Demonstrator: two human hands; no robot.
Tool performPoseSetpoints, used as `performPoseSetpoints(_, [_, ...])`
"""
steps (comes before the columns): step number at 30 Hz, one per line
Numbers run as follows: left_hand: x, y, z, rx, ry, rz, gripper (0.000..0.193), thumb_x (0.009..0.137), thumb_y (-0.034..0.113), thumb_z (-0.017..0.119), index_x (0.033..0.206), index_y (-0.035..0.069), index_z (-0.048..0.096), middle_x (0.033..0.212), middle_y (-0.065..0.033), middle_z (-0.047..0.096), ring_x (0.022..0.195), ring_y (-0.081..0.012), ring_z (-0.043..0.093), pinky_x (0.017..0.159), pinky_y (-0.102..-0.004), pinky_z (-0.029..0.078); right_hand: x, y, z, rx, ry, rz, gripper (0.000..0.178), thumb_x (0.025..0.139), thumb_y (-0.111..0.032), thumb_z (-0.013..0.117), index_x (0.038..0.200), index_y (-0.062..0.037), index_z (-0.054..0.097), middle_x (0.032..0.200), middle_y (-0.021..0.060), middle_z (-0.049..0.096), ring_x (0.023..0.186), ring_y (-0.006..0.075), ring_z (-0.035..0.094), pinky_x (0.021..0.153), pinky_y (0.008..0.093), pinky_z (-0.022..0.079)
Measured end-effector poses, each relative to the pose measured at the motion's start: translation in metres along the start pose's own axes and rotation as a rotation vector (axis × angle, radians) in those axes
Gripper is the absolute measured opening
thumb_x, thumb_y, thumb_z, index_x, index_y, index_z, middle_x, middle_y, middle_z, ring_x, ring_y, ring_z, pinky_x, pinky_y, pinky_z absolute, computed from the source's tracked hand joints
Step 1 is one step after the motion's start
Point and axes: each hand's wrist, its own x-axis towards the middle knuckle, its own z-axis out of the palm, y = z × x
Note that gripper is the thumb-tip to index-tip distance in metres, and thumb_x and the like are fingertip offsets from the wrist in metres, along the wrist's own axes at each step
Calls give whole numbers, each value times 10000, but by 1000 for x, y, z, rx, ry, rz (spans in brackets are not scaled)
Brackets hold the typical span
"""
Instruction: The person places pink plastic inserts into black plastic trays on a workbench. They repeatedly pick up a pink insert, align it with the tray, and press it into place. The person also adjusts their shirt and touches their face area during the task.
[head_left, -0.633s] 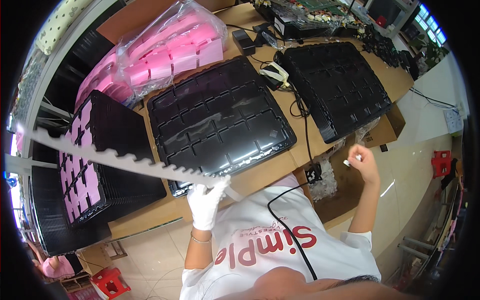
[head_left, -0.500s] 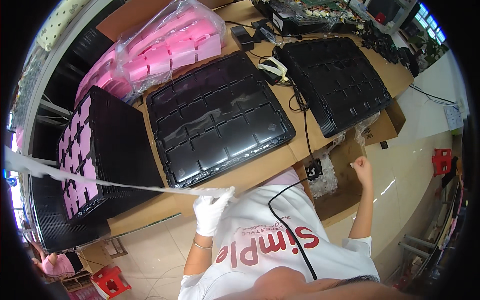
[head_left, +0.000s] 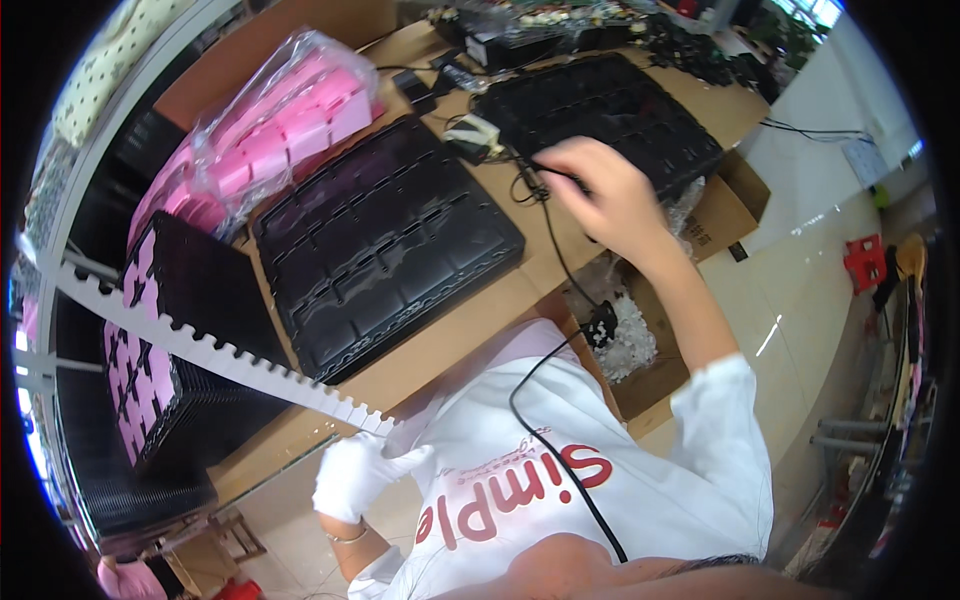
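My left hand (head_left: 360, 478), in a white glove, is closed on the near end of a long pale strip (head_left: 215, 348) with square notches along one edge. The strip slants up to the far left, passing in front of a stack of black trays with pink inserts (head_left: 140, 390). My bare right hand (head_left: 605, 200) is over the table by the right-hand black tray (head_left: 610, 100) and a black cable (head_left: 560, 245). Its fingers are bent, but motion blur hides whether they hold anything. Another black tray (head_left: 385, 235) lies between my hands, farther in.
Pink foam pieces in clear plastic (head_left: 270, 125) lie at the back left. Below the table's right side stands a cardboard box (head_left: 665, 385) with white scraps (head_left: 625, 345). Cables and adapters (head_left: 415, 90) lie along the back. A red stool (head_left: 865, 263) stands at right.
My right hand has moved from above the cardboard box up and left over the table. My left hand has come down and left, and the strip has turned, showing its notches. The view has shifted.
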Motion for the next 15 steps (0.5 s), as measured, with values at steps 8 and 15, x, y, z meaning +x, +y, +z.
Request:
performPoseSetpoints(8, [45,62,-92,-906,-223,628,286,822,294,786,812,12,740,747,-80,711,662,-113,651,590,-255,488,144,56,139,-379,150,-410,93,771,-141,625,835,-89,581,827,72,604,822,256,603,704,381,482])
performPoseSetpoints(15, [98,170,-77,-1111,181,428,417,832,284,778,1133,33,635,998,-74,698,909,-117,661,821,-266,530,154,67,195,-592,84,-434,61,801,-159,561,823,-112,593,842,46,590,877,227,552,772,361,413])
